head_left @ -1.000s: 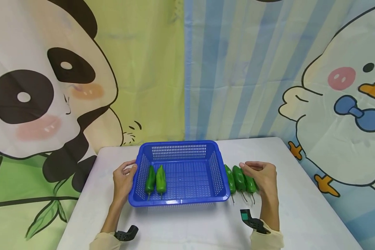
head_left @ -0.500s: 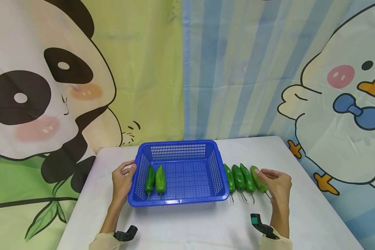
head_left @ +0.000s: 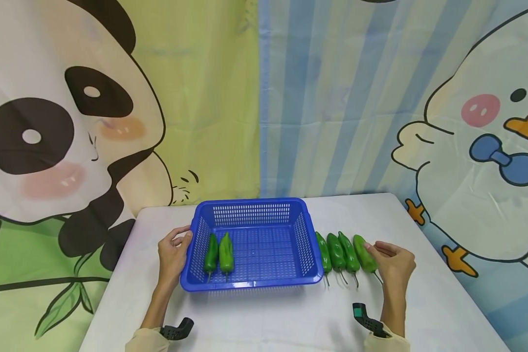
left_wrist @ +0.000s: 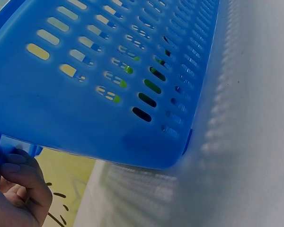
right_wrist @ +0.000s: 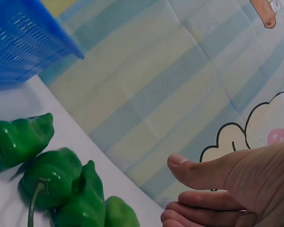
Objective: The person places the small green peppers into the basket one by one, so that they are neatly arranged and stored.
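My left hand (head_left: 171, 256) grips the left rim of a blue plastic basket (head_left: 251, 283); in the left wrist view its curled fingers (left_wrist: 26, 177) are at the rim. Two green peppers lie side by side in the basket's left part, a darker one (head_left: 211, 254) and a lighter one (head_left: 226, 254). Several more green peppers (head_left: 336, 252) lie in a row on the table, right of the basket. Beside the rightmost, lighter pepper (head_left: 364, 254) is my right hand (head_left: 393, 264). The right wrist view shows its thumb and fingers (right_wrist: 203, 201) apart, with nothing between them.
A white-covered table (head_left: 264, 318) carries everything. Behind it hangs a cartoon curtain (head_left: 317, 98) with a panda and a white bird. The basket's right wall (head_left: 306, 249) stands close to the leftmost loose pepper.
My right hand has moved right, from over the row to beside its right end, uncovering the rightmost pepper. The left hand and the basket stay put.
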Demonstrator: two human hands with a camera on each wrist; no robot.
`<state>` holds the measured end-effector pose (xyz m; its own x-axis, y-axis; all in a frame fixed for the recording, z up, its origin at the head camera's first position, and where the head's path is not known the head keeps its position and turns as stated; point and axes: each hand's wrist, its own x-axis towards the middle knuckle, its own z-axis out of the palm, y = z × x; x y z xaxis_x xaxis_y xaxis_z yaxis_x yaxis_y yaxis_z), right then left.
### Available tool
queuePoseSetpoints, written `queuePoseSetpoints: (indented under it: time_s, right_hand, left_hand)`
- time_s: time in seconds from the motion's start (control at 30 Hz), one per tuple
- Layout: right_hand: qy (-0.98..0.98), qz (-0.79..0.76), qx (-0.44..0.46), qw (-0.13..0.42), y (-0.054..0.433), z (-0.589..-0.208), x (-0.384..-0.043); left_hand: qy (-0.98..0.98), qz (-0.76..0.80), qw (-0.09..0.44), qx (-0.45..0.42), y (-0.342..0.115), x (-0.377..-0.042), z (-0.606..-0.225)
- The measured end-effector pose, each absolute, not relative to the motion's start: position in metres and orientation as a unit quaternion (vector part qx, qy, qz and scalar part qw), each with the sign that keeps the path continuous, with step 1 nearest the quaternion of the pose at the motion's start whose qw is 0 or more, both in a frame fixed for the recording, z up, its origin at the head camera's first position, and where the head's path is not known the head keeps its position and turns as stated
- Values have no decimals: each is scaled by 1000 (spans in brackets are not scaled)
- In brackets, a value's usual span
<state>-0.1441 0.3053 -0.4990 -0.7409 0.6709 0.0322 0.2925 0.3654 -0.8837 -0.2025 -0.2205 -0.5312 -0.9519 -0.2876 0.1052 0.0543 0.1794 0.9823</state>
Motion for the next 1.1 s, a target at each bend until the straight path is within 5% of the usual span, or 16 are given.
queuePoseSetpoints:
  time_s: [1.1]
  right_hand:
    - [-823,424,-295,236,311,-548,-152]
  left_hand:
    - [-765,-624,138,78,-220,-202,-531]
